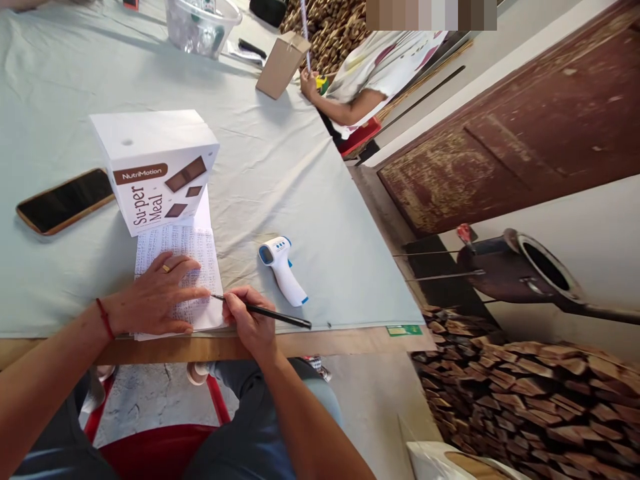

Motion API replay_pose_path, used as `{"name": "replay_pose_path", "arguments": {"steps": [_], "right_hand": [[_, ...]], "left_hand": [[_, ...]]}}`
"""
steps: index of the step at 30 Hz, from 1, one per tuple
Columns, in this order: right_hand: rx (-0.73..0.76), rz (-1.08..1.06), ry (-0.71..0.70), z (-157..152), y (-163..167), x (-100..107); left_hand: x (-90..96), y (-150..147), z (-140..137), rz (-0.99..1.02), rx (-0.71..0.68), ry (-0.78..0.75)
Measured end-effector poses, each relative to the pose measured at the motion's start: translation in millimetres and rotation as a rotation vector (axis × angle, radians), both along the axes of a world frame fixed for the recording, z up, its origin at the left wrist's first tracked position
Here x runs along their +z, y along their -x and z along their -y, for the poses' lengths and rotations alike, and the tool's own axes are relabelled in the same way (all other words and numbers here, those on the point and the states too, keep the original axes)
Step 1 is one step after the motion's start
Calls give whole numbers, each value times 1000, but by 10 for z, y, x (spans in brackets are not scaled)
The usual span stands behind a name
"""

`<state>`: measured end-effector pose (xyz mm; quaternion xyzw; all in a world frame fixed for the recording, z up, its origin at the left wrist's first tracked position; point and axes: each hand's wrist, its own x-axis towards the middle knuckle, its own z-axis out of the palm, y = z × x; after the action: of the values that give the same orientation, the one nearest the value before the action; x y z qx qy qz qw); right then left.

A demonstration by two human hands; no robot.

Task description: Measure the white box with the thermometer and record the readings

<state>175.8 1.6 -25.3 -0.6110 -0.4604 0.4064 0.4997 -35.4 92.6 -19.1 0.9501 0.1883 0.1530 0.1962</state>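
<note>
My left hand (163, 293) lies flat with fingers spread on a sheet of paper (193, 250) covered in rows of small writing. A ring and a red cord show on that hand and wrist. In my right hand (253, 323) is a slim black pen (283, 315), its tip at the paper's right edge near my left index finger. Behind the paper stands a white NutriMotion box (155, 157), overlapping the sheet's far end. A white and blue infrared thermometer (283, 270) rests on the cloth to the right of the paper.
A phone (67, 200) lies left of the box. A plastic tub (200, 30) and a cardboard box (283, 65) stand farther back. Another person's hand (309, 85) holds a tape measure (321, 84). Stacked firewood (540, 400) and a metal stove (510, 267) are beyond the table's right edge.
</note>
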Motion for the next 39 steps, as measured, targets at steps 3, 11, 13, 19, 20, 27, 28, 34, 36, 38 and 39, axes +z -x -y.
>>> {"name": "replay_pose_path", "arguments": {"steps": [3, 11, 13, 19, 20, 27, 28, 34, 36, 38, 39], "right_hand": [[-20, 74, -18, -12, -9, 18], [-17, 242, -98, -11, 26, -13], [-12, 265, -119, -11, 33, -24], [20, 294, -111, -17, 16, -48], [27, 297, -112, -17, 13, -50], [60, 319, -129, -17, 13, -61], [61, 323, -132, -16, 12, -65], [65, 334, -175, -12, 1, -79], [67, 341, -174, -13, -4, -75], [65, 344, -168, -14, -8, -70], [59, 341, -166, -14, -9, -68]], "left_hand": [[8, 4, -3, -16, -2, 12], [31, -1, 9, -77, 1, -3], [24, 1, 5, -78, -6, -6], [-10, 2, -4, 22, -6, 37], [-13, 3, -5, 30, -8, 39], [20, 6, -8, -14, -27, -7], [32, 6, -7, -17, -29, -10], [70, 9, -6, -72, -37, -40], [62, 11, -6, -70, -37, -43], [51, 12, -5, -70, -36, -44], [47, 11, -4, -70, -35, -45]]}}
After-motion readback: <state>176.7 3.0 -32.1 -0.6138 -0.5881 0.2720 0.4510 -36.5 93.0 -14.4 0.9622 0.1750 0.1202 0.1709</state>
